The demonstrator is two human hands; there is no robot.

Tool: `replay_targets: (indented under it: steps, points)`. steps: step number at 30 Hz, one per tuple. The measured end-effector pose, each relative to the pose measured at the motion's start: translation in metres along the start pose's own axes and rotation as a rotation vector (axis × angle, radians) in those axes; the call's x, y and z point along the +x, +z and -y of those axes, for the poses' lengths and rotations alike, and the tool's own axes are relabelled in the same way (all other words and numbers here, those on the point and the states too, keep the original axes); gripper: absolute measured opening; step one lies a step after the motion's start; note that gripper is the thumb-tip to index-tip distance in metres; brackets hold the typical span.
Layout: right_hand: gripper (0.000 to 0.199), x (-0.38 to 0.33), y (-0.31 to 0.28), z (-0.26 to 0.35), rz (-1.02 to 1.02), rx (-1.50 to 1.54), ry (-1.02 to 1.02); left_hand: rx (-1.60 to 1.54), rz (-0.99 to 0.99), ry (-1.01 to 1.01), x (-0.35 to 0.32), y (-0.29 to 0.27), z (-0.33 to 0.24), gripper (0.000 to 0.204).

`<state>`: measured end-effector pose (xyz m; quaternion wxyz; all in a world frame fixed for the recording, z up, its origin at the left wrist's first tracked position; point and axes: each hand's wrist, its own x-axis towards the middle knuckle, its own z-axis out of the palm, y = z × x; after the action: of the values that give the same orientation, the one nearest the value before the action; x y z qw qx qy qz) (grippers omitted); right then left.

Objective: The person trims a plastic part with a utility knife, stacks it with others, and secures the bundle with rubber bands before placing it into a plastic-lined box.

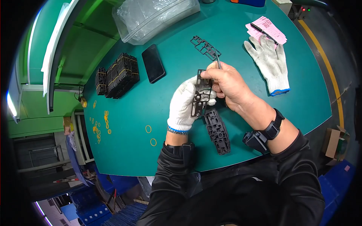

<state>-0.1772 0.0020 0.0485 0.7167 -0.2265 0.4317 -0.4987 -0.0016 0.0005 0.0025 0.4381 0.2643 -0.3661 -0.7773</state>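
My left hand (181, 103), in a white knitted glove, is closed around a flat black plastic frame (197, 104) with rectangular cut-outs. My bare right hand (235, 86) pinches the frame's upper end between thumb and fingers. Against that same hand lies a thin metal tool (218, 60) with a bent tip, sticking up past the index finger. Just below the hands, a pile of similar black plastic parts (218, 133) lies on the green table. Beyond the fingertips is another flat black frame (203, 47). The right fingertips are partly hidden behind the frame.
Banded stacks of black parts (122, 75) and a black phone (153, 63) are at left, with several yellow rubber bands (106, 117). A plastic-lined clear bin (151, 19) stands at the back. On the right lie a white glove (269, 66), pink papers (277, 32) and a pen (263, 32).
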Motion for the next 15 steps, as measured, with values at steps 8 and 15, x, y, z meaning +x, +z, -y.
replay_targets:
  steps: [8,15]
  points:
    - [0.014,0.004,-0.006,-0.005,0.018,-0.012,-0.003,-0.009,-0.033,-0.028,0.002,0.001,0.000,0.064]
    - [0.016,0.002,0.000,-0.002,-0.004,-0.048,-0.035,-0.225,-0.085,-0.001,-0.001,-0.009,-0.002,0.052]
